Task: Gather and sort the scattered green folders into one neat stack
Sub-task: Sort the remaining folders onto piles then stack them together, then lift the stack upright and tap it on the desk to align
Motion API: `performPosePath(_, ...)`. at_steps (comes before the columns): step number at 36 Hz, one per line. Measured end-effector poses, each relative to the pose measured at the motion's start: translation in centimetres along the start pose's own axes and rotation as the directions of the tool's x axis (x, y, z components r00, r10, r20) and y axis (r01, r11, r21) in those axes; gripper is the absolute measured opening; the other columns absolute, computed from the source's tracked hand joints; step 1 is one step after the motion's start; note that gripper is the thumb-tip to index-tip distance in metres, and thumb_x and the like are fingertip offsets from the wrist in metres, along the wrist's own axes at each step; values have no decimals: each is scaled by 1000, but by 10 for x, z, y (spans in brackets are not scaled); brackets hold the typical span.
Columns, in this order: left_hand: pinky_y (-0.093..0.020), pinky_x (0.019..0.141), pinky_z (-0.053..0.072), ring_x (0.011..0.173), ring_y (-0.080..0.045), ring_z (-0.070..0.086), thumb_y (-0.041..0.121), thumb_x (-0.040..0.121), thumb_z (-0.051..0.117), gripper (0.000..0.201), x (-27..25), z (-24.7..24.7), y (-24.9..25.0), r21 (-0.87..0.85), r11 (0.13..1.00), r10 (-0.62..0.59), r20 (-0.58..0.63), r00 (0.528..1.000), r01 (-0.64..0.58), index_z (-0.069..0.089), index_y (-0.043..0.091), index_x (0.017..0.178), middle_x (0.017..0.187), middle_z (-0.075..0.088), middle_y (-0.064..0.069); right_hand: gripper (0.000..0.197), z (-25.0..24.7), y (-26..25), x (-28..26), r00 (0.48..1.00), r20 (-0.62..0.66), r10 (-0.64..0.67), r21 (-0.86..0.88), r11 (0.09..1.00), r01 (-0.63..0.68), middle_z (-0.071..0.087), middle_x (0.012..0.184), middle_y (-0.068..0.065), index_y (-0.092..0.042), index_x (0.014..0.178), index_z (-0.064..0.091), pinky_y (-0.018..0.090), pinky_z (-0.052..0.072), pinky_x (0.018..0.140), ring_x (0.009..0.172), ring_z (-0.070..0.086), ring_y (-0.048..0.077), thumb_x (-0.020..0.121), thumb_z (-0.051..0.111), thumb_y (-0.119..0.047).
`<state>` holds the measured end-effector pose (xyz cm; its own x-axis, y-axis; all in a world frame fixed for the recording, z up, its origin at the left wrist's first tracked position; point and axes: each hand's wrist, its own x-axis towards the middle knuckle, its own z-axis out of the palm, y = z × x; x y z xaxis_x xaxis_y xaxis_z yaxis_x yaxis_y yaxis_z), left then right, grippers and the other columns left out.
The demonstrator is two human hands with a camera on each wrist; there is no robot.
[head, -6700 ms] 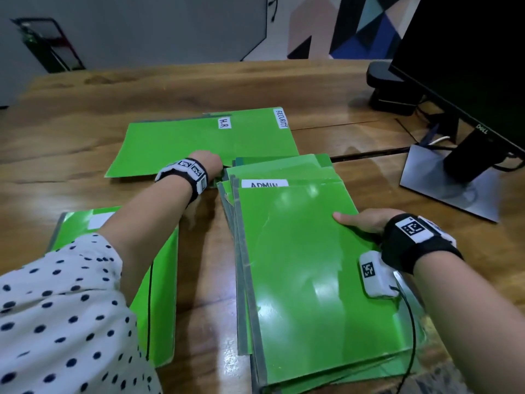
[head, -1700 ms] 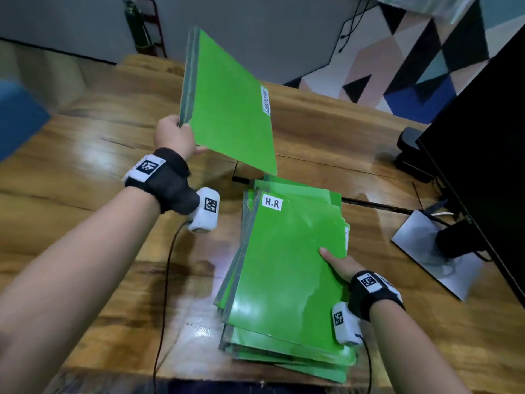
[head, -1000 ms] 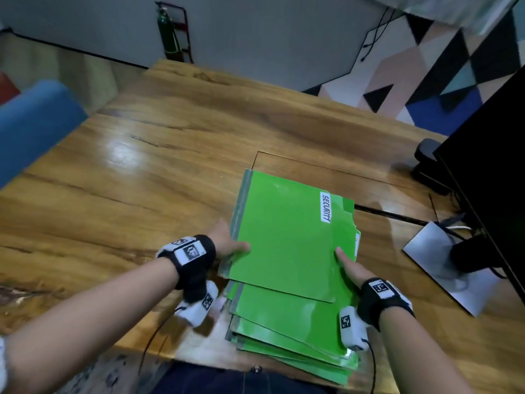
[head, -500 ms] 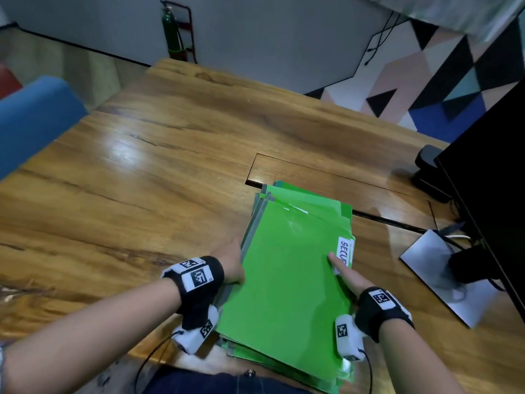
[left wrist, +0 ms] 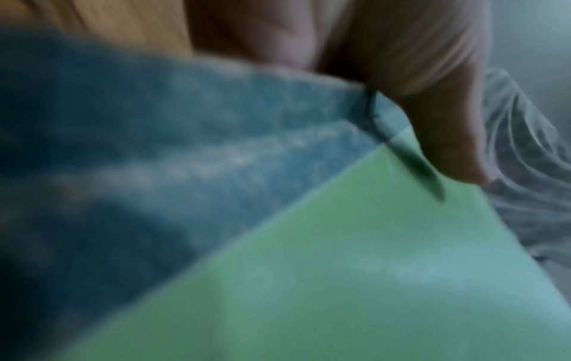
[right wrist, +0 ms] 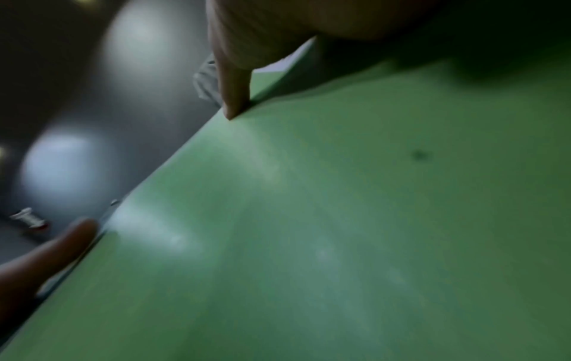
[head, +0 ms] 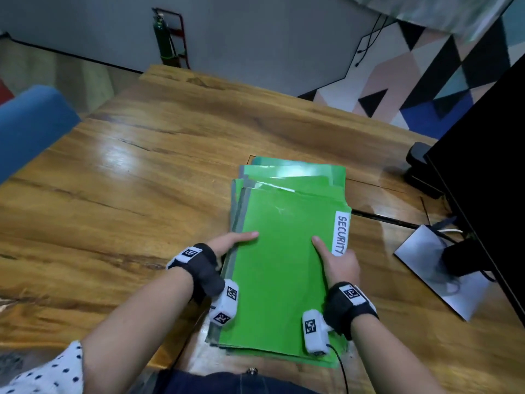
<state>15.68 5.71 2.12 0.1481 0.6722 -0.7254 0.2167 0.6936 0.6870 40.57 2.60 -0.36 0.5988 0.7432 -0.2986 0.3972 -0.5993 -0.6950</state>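
Several green folders lie in one stack (head: 284,280) near the table's front edge; the lower ones stick out unevenly at the far end. The top folder carries a white SECURITY label (head: 341,236) on its right edge. My left hand (head: 233,243) grips the stack's left, grey-spined edge, thumb on top. My right hand (head: 341,263) holds the right edge by the label, thumb lying on the cover. In the left wrist view the thumb (left wrist: 448,146) presses the green cover (left wrist: 340,281). The right wrist view shows that hand's thumb (right wrist: 235,92) on the cover (right wrist: 340,219).
The wooden table (head: 127,194) stretches bare to the left and far side. A black monitor (head: 488,166) on a grey base (head: 434,268) stands close on the right, with a black device (head: 420,172) behind it. A blue chair (head: 31,123) sits at far left.
The SECURITY folder, earlier lifted in my left hand, now lies on top of the stack. Both hands have come to its side edges and the stack sits straighter.
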Motion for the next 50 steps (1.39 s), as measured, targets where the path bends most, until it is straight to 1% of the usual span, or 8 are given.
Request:
performPosePath(8, -48, 111, 33, 128, -30, 45, 56, 15, 92, 164, -10, -31, 23, -177, 932, 275, -225, 935, -317, 10, 8, 149, 146, 38, -17, 54, -8, -60, -4, 953, -110, -282, 152, 943, 296, 46, 70, -6, -17, 81, 42, 23, 40, 50, 57, 43, 10, 68, 67, -63)
performPosePath(19, -44, 106, 38, 118, -27, 52, 51, 11, 92, 139, -60, -53, 81, -113, 747, 624, -223, 749, -655, 42, -1, 130, 127, 54, -15, 95, -28, -100, -20, 859, -181, -479, 442, 741, 506, 46, 84, -11, -6, 102, 41, -5, 34, 67, 77, 46, -3, 43, 60, -78)
performPosePath(23, -21, 81, 51, 89, -11, 65, 53, 18, 92, 100, -62, -52, 80, -198, 675, 684, -190, 704, -710, 55, 14, 102, 92, 68, 4, 89, -22, -85, -25, 880, -47, -473, 461, 771, 440, 54, 120, 6, -8, 132, 37, 33, 40, 104, 110, 51, 19, 67, 77, -51)
performPosePath(30, -42, 98, 44, 109, -29, 58, 66, 53, 75, 86, -83, -48, 123, -185, 539, 780, -261, 570, -822, 54, 16, 120, 118, 61, -12, 114, -32, -97, -27, 904, -32, -427, 610, 708, 356, 56, 93, -1, -3, 125, 45, 19, 47, 74, 84, 55, 13, 42, 72, -78)
performPosePath(34, -15, 76, 48, 83, 0, 62, 29, 74, 71, 42, -80, -50, 141, -102, 569, 783, -239, 575, -816, 56, 14, 109, 97, 64, 6, 127, -53, -126, -28, 900, -96, -424, 681, 632, 370, 52, 134, 13, -9, 139, 39, 46, 42, 102, 122, 51, 28, 42, 63, -88)
performPosePath(39, -21, 77, 49, 84, -10, 59, -5, 87, 54, 29, -72, -52, 144, -65, 618, 741, -285, 608, -784, 53, 7, 114, 96, 63, 2, 33, -79, -168, -26, 827, -176, -534, 691, 531, 490, 67, 109, 3, -16, 110, 60, 38, 51, 92, 99, 64, 18, 83, 64, -35)
performPosePath(43, -16, 67, 47, 81, -10, 54, -7, 89, 43, 36, -69, -52, 144, -52, 638, 724, -301, 621, -768, 53, 10, 120, 94, 59, 4, 25, -75, -169, -15, 847, -119, -518, 683, 577, 449, 66, 107, 1, -14, 111, 59, 35, 48, 92, 100, 62, 19, 90, 51, -4)
performPosePath(50, -25, 71, 45, 82, -15, 52, 0, 90, 44, 33, -72, -53, 145, -116, 657, 702, -264, 661, -745, 53, 13, 119, 99, 60, -1, 45, -63, -152, 4, 941, -55, -335, 693, 665, 277, 46, 143, 1, -22, 115, 64, 48, 33, 111, 131, 44, 23, 73, 51, -34)
